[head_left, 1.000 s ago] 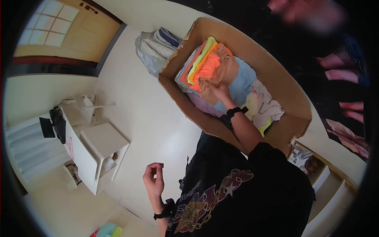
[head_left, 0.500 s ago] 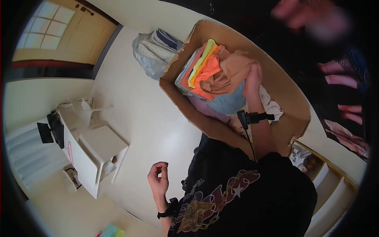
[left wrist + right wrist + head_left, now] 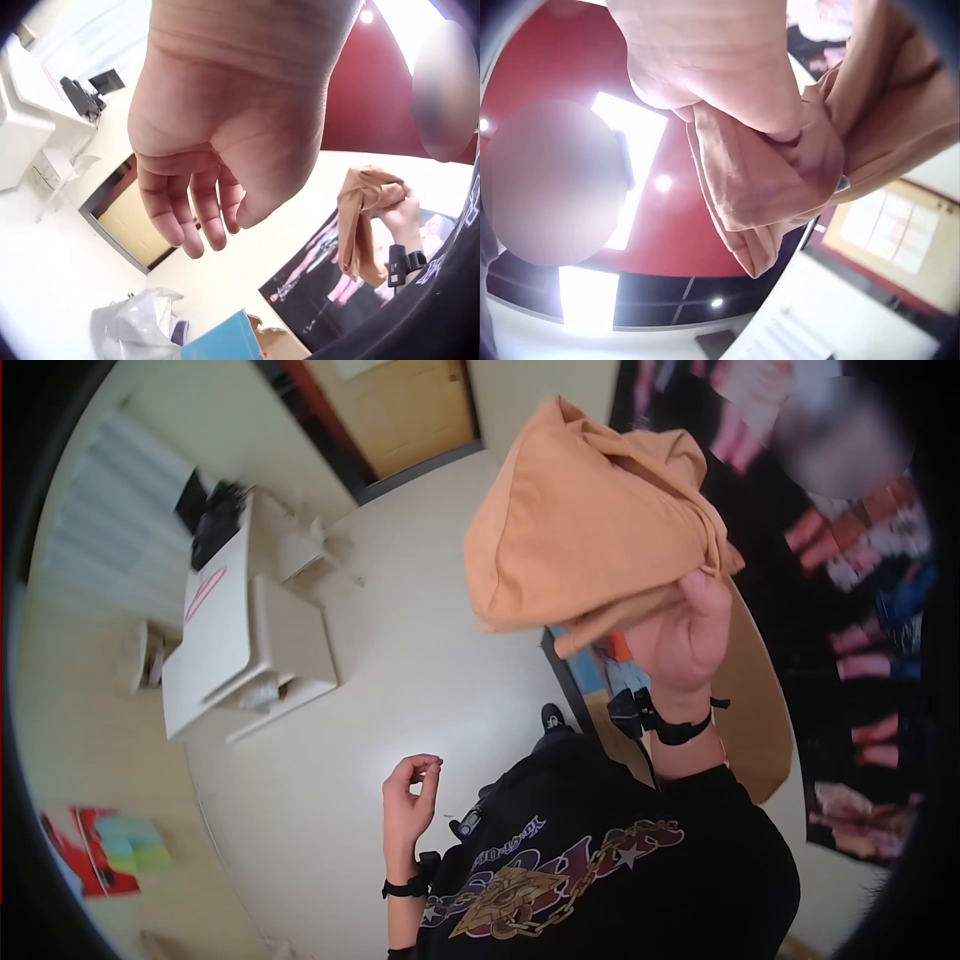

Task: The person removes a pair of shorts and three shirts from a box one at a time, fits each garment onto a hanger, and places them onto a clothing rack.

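Note:
My right hand [image 3: 690, 635] is raised high and grips a tan cloth garment [image 3: 590, 530] by one edge, thumb over the fabric. The garment is bunched and folded over, and it spreads out beyond the fingers in the head view. In the right wrist view its folds [image 3: 757, 187] hang around the hand, whose fingertips are hidden in the cloth. Low at the body's left side, my left hand [image 3: 408, 800] holds nothing, its fingers loosely bent. The left wrist view shows that palm [image 3: 225, 120] with the fingers hanging down.
The cardboard box [image 3: 745, 710] stands below the right arm, largely covered by the garment and hand. Beside it a plastic bag [image 3: 135, 326] sits on the floor. A white desk [image 3: 220, 650] is off to the left. A poster wall [image 3: 870, 660] runs along the right.
My right hand has taken the tan garment off the pile in the box and lifted it up toward the head. The head view has turned; my left hand stays low and loosely bent.

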### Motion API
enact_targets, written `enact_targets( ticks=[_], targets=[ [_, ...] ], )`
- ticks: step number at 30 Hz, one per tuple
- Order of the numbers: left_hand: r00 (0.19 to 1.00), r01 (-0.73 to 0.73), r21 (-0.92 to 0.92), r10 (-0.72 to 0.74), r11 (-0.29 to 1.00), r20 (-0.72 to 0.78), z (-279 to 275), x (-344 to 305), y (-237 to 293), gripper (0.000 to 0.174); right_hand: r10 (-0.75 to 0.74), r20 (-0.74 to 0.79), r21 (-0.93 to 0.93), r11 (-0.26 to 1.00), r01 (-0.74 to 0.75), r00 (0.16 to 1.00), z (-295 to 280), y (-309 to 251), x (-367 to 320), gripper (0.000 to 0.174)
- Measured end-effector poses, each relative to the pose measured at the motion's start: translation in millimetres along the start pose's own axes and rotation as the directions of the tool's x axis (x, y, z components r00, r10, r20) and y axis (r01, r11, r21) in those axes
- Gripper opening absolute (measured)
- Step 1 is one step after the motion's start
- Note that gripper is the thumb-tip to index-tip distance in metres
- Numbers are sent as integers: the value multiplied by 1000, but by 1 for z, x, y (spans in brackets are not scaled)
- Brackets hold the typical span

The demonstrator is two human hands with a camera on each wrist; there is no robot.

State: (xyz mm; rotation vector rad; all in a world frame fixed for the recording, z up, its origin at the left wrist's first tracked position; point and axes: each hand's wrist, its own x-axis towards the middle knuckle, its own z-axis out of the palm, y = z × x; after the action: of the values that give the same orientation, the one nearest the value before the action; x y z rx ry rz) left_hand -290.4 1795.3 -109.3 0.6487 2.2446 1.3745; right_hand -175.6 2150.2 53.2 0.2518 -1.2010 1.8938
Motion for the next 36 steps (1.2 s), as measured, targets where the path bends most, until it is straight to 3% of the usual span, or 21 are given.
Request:
enact_targets(
  ticks=[2, 4, 7, 8, 10, 12, 13, 16, 17, 19, 22, 23, 24, 26, 28, 29, 30, 31, 33, 34, 36],
  targets=[
    [994, 1, -66, -9, 998, -113, -27, -27, -9, 23, 128, 182, 221, 961, -167, 975, 37, 37, -11, 70],
    [971, -39, -127, 7, 991, -237, -56, -53, -18, 42, 262, 228, 222, 924, -312, 938, 100, 67, -27, 68],
    [925, -51, -163, -14, 985, -380, -86, -94, -30, 76, 466, 364, 31, 859, -511, 806, 166, 112, -61, 69],
    [884, -26, -183, -63, 983, -463, -93, -118, -32, 76, 512, 412, -17, 831, -556, 753, 187, 113, -76, 69],
    [820, -119, -80, 52, 990, -569, -98, -146, -51, 92, 549, 537, -31, 772, -635, 640, 224, 130, -98, 68],
    [735, -28, -29, 1, 999, -678, -114, -175, -67, 97, 598, 595, -91, 713, -695, 536, 246, 142, -115, 68],
    [676, 22, -99, -88, 995, -732, -121, -185, -69, 96, 584, 637, -38, 676, -736, 503, 255, 153, -117, 65],
    [511, 106, -10, -63, 994, -857, -132, -201, -90, 93, 561, 711, 13, 594, -805, 425, 275, 187, -116, 59],
    [485, 121, -32, -87, 992, -870, -132, -203, -96, 93, 574, 728, 47, 504, -862, 375, 280, 201, -116, 58],
    [264, 89, -317, -329, 944, -907, -135, -199, -107, 98, 599, 754, 74, 331, -941, 270, 289, 229, -114, 57],
    [167, 21, -430, -427, 903, -889, -171, -204, -110, 102, 554, 814, 84, 187, -979, 175, 315, 274, -125, 59],
    [158, 1, -411, -406, 912, -900, -183, -201, -117, 113, 553, 815, 89, 172, -981, 171, 326, 291, -128, 59],
    [160, 16, -407, -404, 913, -901, -196, -196, -122, 113, 551, 829, 52, 98, -994, 98, 339, 308, -131, 61],
    [470, -3, -292, -257, 956, -845, -237, -175, -130, 118, 519, 854, 61, -29, -998, 37, 378, 344, -133, 66],
    [593, -56, -218, -143, 974, -792, -262, -160, -132, 126, 589, 808, -50, 63, -997, -3, 419, 366, -132, 63],
    [688, -9, -242, -169, 970, -705, -279, -154, -124, 125, 591, 807, -34, 53, -998, 4, 437, 377, -132, 63],
    [765, 40, -265, -200, 963, -612, -296, -149, -119, 125, 590, 807, -18, -41, -999, -39, 457, 390, -135, 62],
    [760, 55, -271, -216, 961, -612, -304, -146, -125, 125, 583, 807, -8, -139, -990, -89, 475, 404, -138, 62],
    [709, -1, -224, -157, 975, -687, -312, -145, -137, 104, 556, 815, -64, -194, -979, -163, 506, 434, -145, 58],
    [705, 16, -243, -184, 970, -685, -316, -145, -139, 104, 527, 820, -117, -227, -967, -223, 519, 447, -151, 54],
    [616, 22, -676, -543, 736, -571, -327, -145, -144, 71, 525, 800, -198, -226, -954, -290, 544, 474, -167, 52]
  ],
)
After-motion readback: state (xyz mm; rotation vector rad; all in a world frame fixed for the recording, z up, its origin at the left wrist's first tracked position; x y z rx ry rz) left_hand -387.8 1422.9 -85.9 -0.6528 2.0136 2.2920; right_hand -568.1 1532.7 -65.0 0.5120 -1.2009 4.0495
